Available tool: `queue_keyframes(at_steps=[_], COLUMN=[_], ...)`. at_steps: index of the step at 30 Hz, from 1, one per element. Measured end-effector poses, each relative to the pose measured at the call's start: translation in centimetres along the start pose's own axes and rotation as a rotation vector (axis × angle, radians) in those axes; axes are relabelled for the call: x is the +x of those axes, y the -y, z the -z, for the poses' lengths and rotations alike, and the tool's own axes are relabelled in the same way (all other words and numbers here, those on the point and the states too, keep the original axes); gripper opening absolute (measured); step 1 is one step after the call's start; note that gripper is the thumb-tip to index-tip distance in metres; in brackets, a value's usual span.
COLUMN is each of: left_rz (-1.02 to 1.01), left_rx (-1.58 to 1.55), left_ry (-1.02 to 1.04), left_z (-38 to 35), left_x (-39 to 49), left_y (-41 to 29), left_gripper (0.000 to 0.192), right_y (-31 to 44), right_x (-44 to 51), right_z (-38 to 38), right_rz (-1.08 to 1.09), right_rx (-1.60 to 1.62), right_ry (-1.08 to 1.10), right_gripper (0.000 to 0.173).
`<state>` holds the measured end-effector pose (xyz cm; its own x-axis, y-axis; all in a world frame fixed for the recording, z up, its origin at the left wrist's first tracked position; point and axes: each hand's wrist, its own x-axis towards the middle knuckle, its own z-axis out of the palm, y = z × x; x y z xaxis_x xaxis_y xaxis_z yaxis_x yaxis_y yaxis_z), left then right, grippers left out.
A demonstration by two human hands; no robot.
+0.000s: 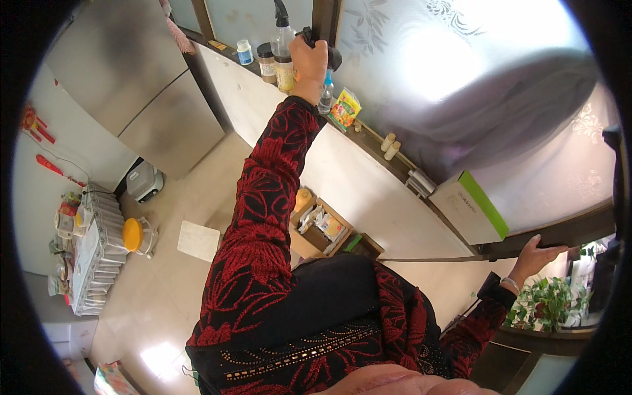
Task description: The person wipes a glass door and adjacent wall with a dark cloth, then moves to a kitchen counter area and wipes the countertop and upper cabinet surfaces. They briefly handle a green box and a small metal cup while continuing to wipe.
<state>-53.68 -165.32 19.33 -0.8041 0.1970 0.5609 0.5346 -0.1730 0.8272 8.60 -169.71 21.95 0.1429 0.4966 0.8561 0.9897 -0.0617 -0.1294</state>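
Observation:
My left hand (310, 61) is closed around a bunched black item (334, 59), perhaps a cloth, against the dark window frame (326, 22). Beside it on the ledge stand a clear spray bottle (282, 42) with a black nozzle, a dark-lidded jar (267, 63) and a small bottle (327, 94) with a blue top. A yellow-green packet (346, 109) leans against the glass nearby. My right hand (535, 257), thumb and fingers apart, rests at the dark wooden frame's edge (558, 222), below a white and green box (469, 210).
A white bottle (244, 52) and several small rolls (390, 143) line the ledge. Below are a cardboard box (321, 227) and a pale stool (198, 241). A steel refrigerator (143, 74) and a cloth-covered table (101, 247) stand left. A potted plant (548, 301) is at right.

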Motion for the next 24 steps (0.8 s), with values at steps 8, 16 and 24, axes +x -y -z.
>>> queue_keyframes(at_steps=[8,16,24], left_rz=[-0.032,0.009,-0.078], left_rx=[0.107,0.19,0.176], left_ry=[-0.103,-0.079,-0.041], left_z=[-0.4,-0.4,-0.2], left_x=[0.9,1.1,1.3], left_y=[-5.3,-5.9,-4.8], left_gripper=[0.045,0.043,0.04], right_y=[0.3,0.0,-0.4], right_x=[-0.1,-0.1,-0.2], right_z=[0.4,0.0,-0.3], right_rz=[-0.023,-0.045,0.003], right_rx=[-0.011,0.023,0.008], right_ry=[0.045,0.024,-0.011], right_gripper=[0.08,0.08,0.08])
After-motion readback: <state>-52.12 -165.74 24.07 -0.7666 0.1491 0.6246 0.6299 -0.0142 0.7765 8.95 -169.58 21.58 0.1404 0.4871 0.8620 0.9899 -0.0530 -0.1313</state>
